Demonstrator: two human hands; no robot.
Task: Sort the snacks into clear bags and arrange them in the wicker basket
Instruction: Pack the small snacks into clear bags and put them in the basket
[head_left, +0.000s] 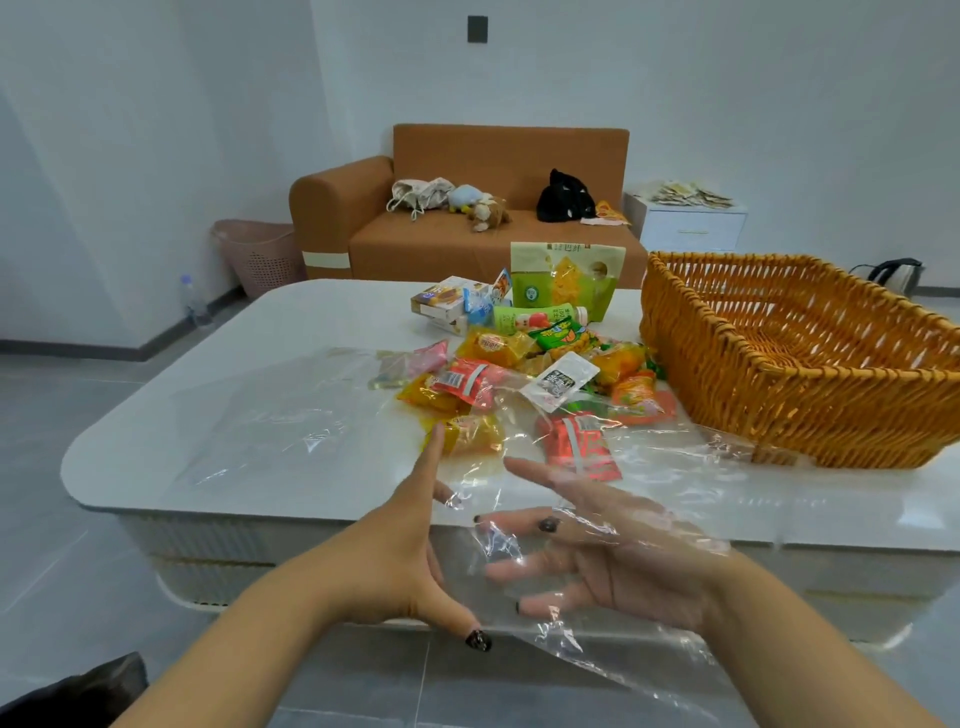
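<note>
A clear bag (644, 525) hangs in front of the table's near edge, draped over my right hand (597, 566). That hand is inside the bag with its fingers spread. My left hand (395, 551) is at the bag's mouth, a curled finger and the thumb touching its plastic edge, index finger pointing up. A pile of snack packets (524, 379) in yellow, red, green and white lies mid-table, with a red packet (579, 447) nearest my hands. The empty wicker basket (800, 410) stands at the right of the table.
More clear bags (280, 410) lie flat on the white table (156, 447) to the left of the snacks. A tall green pouch (566, 280) and small boxes (447, 304) stand behind the pile. An orange sofa (467, 208) is beyond the table.
</note>
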